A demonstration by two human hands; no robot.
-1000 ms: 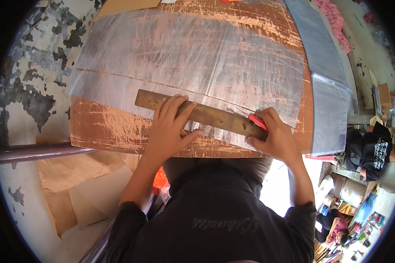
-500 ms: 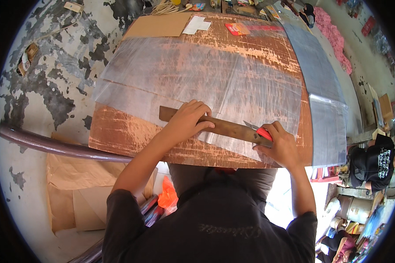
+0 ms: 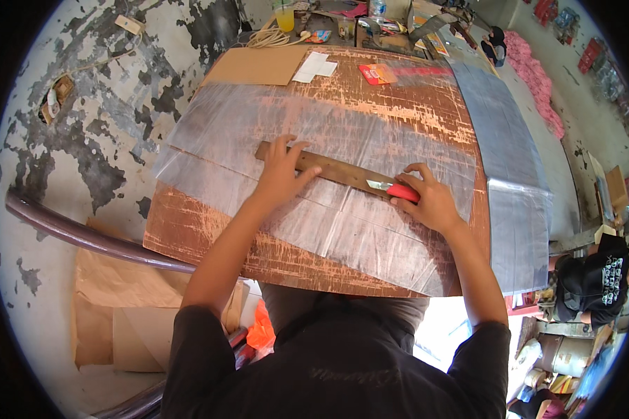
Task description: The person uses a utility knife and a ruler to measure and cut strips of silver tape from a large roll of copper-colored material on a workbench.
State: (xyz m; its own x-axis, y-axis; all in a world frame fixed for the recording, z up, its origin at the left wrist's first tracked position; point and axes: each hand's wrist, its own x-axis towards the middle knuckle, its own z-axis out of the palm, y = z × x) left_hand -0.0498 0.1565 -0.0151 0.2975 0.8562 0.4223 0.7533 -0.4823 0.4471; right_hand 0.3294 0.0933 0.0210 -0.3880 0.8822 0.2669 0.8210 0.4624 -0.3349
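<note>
- While the left hand (image 3: 281, 174) is pressing flat, fingers spread, on the wooden straightedge (image 3: 328, 170), the right hand (image 3: 426, 202) is closing around a red-handled utility knife (image 3: 393, 189) and holding its blade against the straightedge's near edge.
- Lying slantwise across the middle of the worn brown bench (image 3: 210, 234), the straightedge is resting on top of the clear plastic sheet (image 3: 258, 126), which is covering most of the bench top.
- Judging from this, a cut through the plastic along the straightedge is under way, with the knife sitting near the rule's right end; how much of the line is already parted is too hard to tell on the clear film.
- Going on with it is calling for steady downward weight from the left hand so the rule is not slipping on the slick film, and for the blade to be kept tight to the wood.
- Beyond the sheet, a piece of brown cardboard (image 3: 258, 66), some white paper pieces (image 3: 316, 66) and a small red card (image 3: 377, 73) are lying at the far end, well apart from both hands.
- Along the right side, another strip of grey plastic film (image 3: 517, 230) is hanging over the bench edge.
</note>
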